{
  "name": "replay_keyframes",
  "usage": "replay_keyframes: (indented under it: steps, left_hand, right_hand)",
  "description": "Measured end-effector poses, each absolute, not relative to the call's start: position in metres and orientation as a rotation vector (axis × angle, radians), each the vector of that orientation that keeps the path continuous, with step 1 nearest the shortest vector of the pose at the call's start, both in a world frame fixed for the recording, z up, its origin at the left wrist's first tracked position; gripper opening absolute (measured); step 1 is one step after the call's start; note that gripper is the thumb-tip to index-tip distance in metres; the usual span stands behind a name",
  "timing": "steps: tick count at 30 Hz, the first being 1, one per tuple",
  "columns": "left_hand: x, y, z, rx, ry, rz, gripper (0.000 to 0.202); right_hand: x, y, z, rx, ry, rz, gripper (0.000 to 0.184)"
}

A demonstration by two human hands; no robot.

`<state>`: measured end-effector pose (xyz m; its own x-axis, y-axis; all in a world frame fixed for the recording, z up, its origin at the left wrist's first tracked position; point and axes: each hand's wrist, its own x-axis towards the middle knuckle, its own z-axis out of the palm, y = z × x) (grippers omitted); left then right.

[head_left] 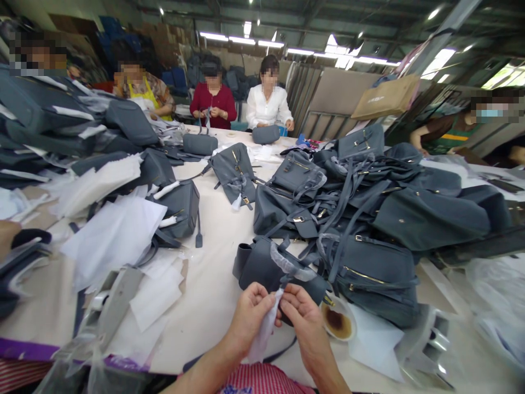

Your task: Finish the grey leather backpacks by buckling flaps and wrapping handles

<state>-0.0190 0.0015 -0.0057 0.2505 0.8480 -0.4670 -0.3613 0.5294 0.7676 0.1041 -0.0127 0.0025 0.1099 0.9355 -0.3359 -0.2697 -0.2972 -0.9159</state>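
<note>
A dark blue-grey handbag (262, 262) lies right in front of me, its handle partly wrapped in clear plastic. My left hand (256, 309) pinches a strip of thin white tissue paper (264, 334) that hangs down toward my lap. Close beside it, my right hand (301, 309) has its fingers closed on the same paper, near the top where it meets a dark strap end. The exact grip of the fingertips is partly hidden. Just right of my right hand stands a small dish (338, 320) with brown liquid.
A big pile of similar bags (369, 262) covers the right side. White paper sheets (117, 235) and more bags (178, 210) lie on the left. Tape dispensers (430, 339) stand near the front edge. Several people work across the table (213, 257).
</note>
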Motion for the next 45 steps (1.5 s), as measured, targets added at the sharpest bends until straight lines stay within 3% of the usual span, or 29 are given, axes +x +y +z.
replay_keyframes:
  steps: [11,17,23,32,39,42,45]
  left_hand:
    - [-0.018,-0.001,-0.007,0.420,0.911,0.859,0.040]
    - [-0.033,-0.006,0.003,1.341,1.253,1.179,0.010]
    - [-0.035,-0.006,0.001,1.768,1.305,1.154,0.021]
    - [-0.018,0.003,-0.005,0.892,1.208,1.081,0.009]
    - [-0.008,0.005,-0.015,0.470,1.061,1.017,0.033]
    - [-0.008,0.008,-0.020,0.450,1.049,0.961,0.040]
    - [-0.010,0.013,-0.020,0.444,1.052,0.901,0.041]
  right_hand:
    - [0.102,-0.008,-0.008,-1.301,-0.544,1.474,0.037]
    - [0.103,-0.006,-0.010,-1.328,-0.570,1.389,0.033]
    - [0.099,-0.007,-0.010,-1.325,-0.582,1.383,0.032]
    - [0.099,-0.008,-0.021,-1.274,-0.636,1.330,0.029]
    - [0.091,-0.008,-0.015,-1.183,-0.668,1.367,0.024]
    - [0.111,-0.006,-0.015,-1.201,-0.691,1.344,0.036]
    - [0.175,-0.018,-0.019,-1.525,-0.670,1.052,0.055]
